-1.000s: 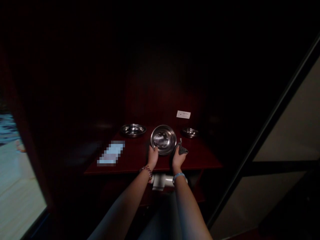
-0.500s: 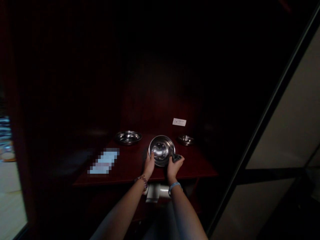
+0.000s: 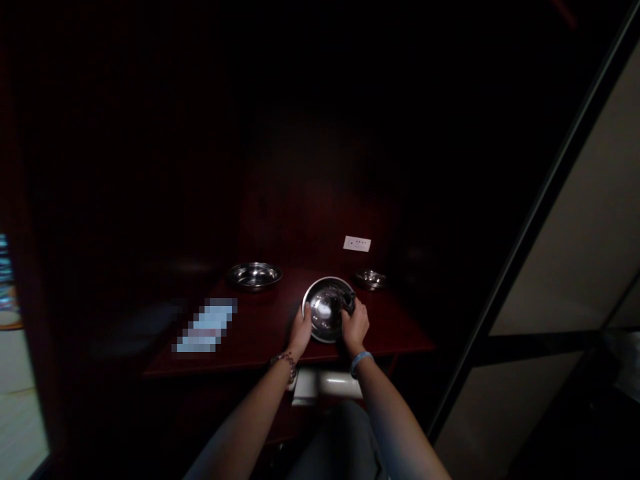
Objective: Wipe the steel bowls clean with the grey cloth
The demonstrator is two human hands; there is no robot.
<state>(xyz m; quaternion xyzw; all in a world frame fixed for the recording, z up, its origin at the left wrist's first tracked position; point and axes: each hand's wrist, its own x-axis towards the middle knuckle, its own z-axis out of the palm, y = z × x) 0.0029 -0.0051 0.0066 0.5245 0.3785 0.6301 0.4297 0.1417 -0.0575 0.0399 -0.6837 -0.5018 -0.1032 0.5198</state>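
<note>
A shiny stainless steel bowl is tilted toward me above the dark red desktop. My left hand grips its left rim, thumb inside and fingers behind. In my right hand is a dark crumpled cloth, pressed at the bowl's right inner side; the fingers are closed around it. Further back on the left lies a wide, shallow steel dish. A smaller steel bowl stands at the back right.
A pixelated light rectangle lies on the desktop's left part. White sockets are set in the back panel. Below the front edge are a white box-like item and a white cylinder. A pale sliding panel borders the right.
The bowl has come slightly nearer and right. My right hand has moved with the cloth from outside the right rim over into the bowl's inner side.
</note>
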